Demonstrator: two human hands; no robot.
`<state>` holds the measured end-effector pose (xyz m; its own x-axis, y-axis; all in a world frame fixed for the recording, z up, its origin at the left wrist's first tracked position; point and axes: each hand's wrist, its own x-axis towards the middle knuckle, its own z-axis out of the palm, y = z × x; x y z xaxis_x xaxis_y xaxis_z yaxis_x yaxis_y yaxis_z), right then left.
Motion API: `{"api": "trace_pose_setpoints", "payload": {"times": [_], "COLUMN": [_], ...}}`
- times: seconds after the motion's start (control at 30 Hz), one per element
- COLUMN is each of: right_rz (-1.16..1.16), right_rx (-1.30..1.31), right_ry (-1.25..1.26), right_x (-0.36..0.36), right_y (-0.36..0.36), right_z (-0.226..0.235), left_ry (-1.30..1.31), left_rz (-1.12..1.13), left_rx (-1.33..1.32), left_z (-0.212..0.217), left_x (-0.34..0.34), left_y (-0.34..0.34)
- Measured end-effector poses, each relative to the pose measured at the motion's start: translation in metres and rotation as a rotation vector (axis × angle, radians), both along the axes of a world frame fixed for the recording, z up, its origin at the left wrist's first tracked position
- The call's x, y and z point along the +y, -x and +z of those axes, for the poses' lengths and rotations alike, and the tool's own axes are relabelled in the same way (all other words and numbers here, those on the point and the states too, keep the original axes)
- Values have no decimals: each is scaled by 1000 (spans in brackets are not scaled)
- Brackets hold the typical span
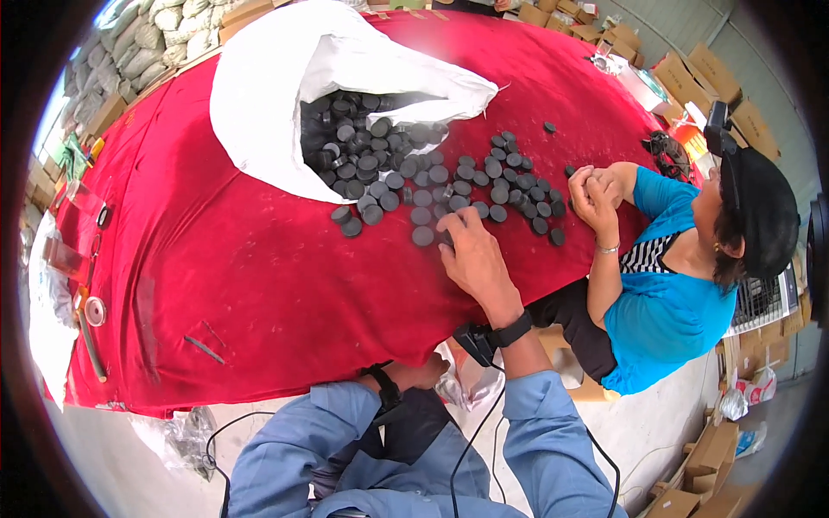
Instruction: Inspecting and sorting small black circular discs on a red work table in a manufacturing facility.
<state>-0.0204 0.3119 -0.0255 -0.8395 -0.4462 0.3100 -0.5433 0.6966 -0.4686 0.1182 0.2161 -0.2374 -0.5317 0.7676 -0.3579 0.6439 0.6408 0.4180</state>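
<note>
A white sack point(259, 112) lies on its side on the red cloth, its mouth spilling many black round discs point(367, 162). More discs point(499, 194) are spread loose to the right of the sack. My right hand point(475, 259) reaches over the cloth at the near edge of these discs, thumb and fingers closed round one black disc point(446, 238). Down at the table's front edge is my left hand point(425, 373), beside a clear plastic bag point(466, 380) that hangs below the cloth. The left fingers are mostly hidden, so their hold does not show.
At the right sits a co-worker in a blue top point(665, 302), both hands point(596, 197) together over the table beside the discs. A tape roll point(95, 311), a stick point(91, 345) and clear containers point(65, 259) lie far left. Cardboard boxes point(695, 78) stand back right.
</note>
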Motion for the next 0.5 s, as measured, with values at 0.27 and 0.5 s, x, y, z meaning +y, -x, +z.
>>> {"api": "trace_pose_setpoints", "payload": {"times": [0.27, 0.5], "right_rz": [6, -32], "right_rx": [18, -4], "right_ry": [145, -28], "right_x": [-11, -37], "right_y": [-14, -9], "right_z": [13, -11], "left_ry": [-445, -772], "left_rz": [94, 319], "left_rx": [-134, -280], "left_z": [110, 234], "left_x": [-20, -88], "left_y": [-26, -16]}}
